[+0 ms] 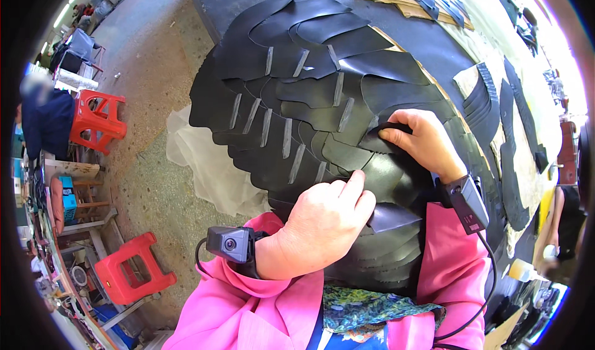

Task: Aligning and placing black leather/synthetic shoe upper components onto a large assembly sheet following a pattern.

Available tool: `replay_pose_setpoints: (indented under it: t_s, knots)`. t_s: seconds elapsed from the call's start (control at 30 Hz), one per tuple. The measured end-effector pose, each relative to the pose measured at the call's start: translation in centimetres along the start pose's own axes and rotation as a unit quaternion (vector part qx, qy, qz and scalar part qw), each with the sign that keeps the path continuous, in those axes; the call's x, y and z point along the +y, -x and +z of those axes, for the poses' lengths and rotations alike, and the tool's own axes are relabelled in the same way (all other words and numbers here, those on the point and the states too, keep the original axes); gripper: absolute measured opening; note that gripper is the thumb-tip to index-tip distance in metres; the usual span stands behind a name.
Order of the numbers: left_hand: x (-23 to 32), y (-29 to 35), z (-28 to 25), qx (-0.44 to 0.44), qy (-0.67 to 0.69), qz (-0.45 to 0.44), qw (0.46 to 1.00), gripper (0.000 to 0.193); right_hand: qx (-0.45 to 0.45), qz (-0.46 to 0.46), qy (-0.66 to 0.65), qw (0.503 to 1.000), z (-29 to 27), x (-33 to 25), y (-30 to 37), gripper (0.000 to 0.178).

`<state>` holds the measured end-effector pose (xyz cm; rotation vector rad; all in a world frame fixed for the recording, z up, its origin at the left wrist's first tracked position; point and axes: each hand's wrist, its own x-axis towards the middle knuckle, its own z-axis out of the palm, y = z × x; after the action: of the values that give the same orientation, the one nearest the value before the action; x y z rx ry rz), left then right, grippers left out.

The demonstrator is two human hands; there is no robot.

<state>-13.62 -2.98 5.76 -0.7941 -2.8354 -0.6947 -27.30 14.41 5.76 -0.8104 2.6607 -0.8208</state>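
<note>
One black piece (374, 142) in the right hand (429, 142) slants toward lower left.

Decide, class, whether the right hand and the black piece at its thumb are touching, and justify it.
Touching: the head view shows the right hand pinching the black piece, its thumb lying against the piece's surface.
</note>
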Motion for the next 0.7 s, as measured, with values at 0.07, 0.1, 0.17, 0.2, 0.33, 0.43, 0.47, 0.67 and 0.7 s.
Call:
replay_pose_setpoints:
  t_s: [0.07, 0.1, 0.17, 0.2, 0.33, 0.43, 0.47, 0.67, 0.7]
  knots:
    - [-0.1, -0.2, 0.1, 0.002, -0.005, 0.000, 1.000, 0.024, 0.006, -0.009, -0.003, 1.000, 0.1, 0.0, 0.0, 0.023]
    - [-0.1, -0.3, 0.2, 0.005, -0.011, -0.001, 1.000, 0.024, 0.005, -0.008, -0.003, 1.000, 0.2, 0.1, 0.0, 0.023]
    - [-0.2, -0.5, 0.4, 0.007, -0.012, -0.004, 1.000, 0.024, -0.001, -0.008, 0.000, 1.000, 0.3, 0.1, -0.1, 0.023]
    - [-0.3, -0.6, 0.5, 0.010, -0.015, -0.006, 1.000, 0.024, -0.002, -0.008, -0.001, 1.000, 0.4, 0.1, -0.1, 0.023]
    - [-0.3, -0.9, 0.9, 0.012, -0.021, -0.009, 1.000, 0.024, 0.007, -0.016, 0.002, 1.000, 0.4, 0.1, -0.1, 0.023]
    - [-0.3, -1.3, 1.2, 0.014, -0.035, -0.013, 0.999, 0.020, 0.004, -0.012, 0.001, 1.000, 0.3, 0.1, -0.1, 0.023]
    - [-0.3, -1.4, 1.3, 0.011, -0.040, -0.016, 0.999, 0.018, 0.003, -0.009, -0.002, 1.000, 0.3, 0.1, 0.0, 0.022]
    - [-0.6, -1.9, 1.7, 0.011, -0.061, -0.021, 0.998, 0.014, 0.005, -0.016, 0.007, 1.000, 0.4, 0.0, -0.1, 0.021]
    - [-0.6, -2.0, 1.8, 0.009, -0.066, -0.022, 0.997, 0.014, 0.005, -0.016, 0.006, 1.000, 0.5, 0.1, 0.0, 0.021]
